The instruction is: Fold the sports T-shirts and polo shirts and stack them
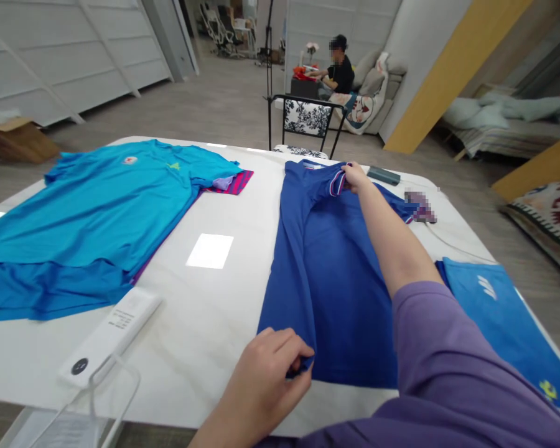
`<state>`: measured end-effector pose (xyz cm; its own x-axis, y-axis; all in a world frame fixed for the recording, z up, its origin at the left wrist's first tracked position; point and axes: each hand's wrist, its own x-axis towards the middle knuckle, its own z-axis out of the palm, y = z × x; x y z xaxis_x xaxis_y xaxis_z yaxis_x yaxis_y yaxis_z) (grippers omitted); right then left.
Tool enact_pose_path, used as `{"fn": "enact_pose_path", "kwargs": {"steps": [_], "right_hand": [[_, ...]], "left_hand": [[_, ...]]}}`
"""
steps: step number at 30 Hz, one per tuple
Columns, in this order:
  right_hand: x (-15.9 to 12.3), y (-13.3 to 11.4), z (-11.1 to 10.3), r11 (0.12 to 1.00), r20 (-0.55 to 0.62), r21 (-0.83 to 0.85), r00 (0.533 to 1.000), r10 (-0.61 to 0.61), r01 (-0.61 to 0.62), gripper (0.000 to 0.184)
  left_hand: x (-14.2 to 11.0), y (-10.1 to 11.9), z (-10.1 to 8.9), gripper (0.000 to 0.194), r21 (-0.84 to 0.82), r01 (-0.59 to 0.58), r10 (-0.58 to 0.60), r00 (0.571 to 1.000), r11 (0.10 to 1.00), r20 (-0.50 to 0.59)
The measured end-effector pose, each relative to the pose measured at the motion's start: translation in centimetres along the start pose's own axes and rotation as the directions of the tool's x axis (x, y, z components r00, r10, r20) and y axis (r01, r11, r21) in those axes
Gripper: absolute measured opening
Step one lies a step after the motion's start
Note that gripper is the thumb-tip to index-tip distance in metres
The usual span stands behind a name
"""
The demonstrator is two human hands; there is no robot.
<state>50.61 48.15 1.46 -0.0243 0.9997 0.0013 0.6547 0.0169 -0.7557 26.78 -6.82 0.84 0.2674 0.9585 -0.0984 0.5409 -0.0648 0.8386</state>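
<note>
**Two Hands on the Dark Blue Shirt**

On the white desk [224, 292] we see a dark blue shirt [336, 292] lying flat, right in front of the person. Our left hand [266, 379] has its grip pinched shut on the near bottom corner of the shirt. Our right hand [354, 177] has its grip closed on the striped collar [336, 182] at the far end.

We think the cloth could slip out of the pinch at the bottom corner, because only a little bit of it is held. It could also bunch up in the middle, where a long crease already runs.

The shirt's long side runs away from us, from the near edge of the desk to the far edge. Its collar points away from us and its bottom hem is close to us.

A light blue shirt [88, 224] lies spread out well to the left. Another blue shirt [504, 323] lies just to the right.
</note>
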Motion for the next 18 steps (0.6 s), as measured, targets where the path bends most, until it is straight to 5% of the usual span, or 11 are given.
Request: {"fn": "enact_pose_path", "kwargs": {"steps": [5, 8, 10, 14, 18], "right_hand": [[-2.7, 7.2, -2.4, 0.997, -0.015, -0.039, 0.998, 0.067, -0.068, 0.065], [-3.6, 8.5, -2.3, 0.966, -0.109, -0.257, 0.993, -0.045, 0.016, 0.070], [-4.1, 8.0, -1.4, 0.900, -0.103, -0.414, 0.975, -0.196, 0.137, 0.069], [-4.8, 4.8, 2.4, 0.791, 0.166, -0.428, 0.898, -0.407, 0.437, 0.073], [-4.9, 2.3, 6.6, 0.757, 0.361, -0.373, 0.835, -0.414, 0.537, 0.086]], "left_hand": [[0.7, 0.2, 1.7, 0.026, 0.105, -0.015, -0.011, 0.969, 0.994, 0.248], [1.6, 0.0, 1.6, 0.026, 0.194, -0.060, 0.026, 0.985, 0.979, 0.173], [2.5, -0.7, 1.5, 0.043, 0.313, -0.080, 0.072, 0.997, 0.946, 0.036], [3.4, -3.4, 1.9, 0.077, 0.574, -0.065, 0.132, 0.988, 0.816, -0.076], [2.4, -5.0, 3.1, 0.094, 0.680, -0.031, 0.122, 0.989, 0.733, -0.087]]}}
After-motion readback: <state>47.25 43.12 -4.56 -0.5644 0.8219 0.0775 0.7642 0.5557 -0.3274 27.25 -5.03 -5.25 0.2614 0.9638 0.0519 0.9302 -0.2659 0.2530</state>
